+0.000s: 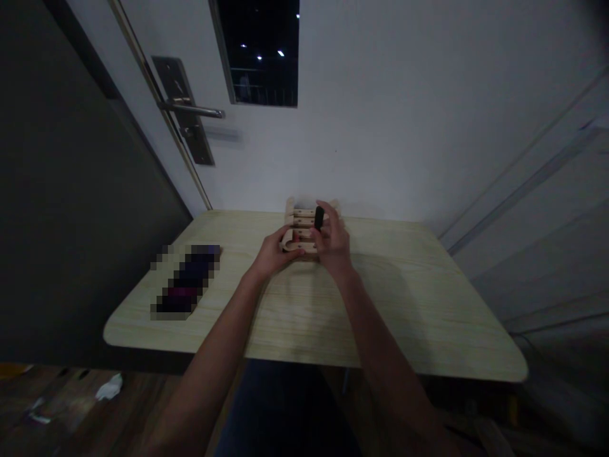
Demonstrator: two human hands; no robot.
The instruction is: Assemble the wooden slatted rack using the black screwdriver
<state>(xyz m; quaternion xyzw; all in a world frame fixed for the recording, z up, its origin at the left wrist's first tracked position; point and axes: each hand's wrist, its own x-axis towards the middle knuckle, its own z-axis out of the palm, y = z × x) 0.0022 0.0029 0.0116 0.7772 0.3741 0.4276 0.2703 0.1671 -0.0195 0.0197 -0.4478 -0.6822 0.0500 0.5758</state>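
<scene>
A small pale wooden rack with several slats (pixel 304 221) stands toward the back of the table, close to the white door. My left hand (pixel 275 252) grips its near left corner, with the thumb along the front and the fingers around the side. Between the thumb and fingers of my right hand (pixel 334 244) is a short black cylindrical object (pixel 319 218), held upright over the rack's right part. What kind of object it is does not show. My right hand hides the rack's right side. Something small and red shows between the slats.
The light wood-grain table (pixel 404 304) has rounded front corners. A blurred-out dark flat object (pixel 190 279) lies on its left side. Behind stands a white door with a metal handle (pixel 195 111) and a dark window (pixel 264 51). Crumpled white paper (pixel 109 387) is on the floor.
</scene>
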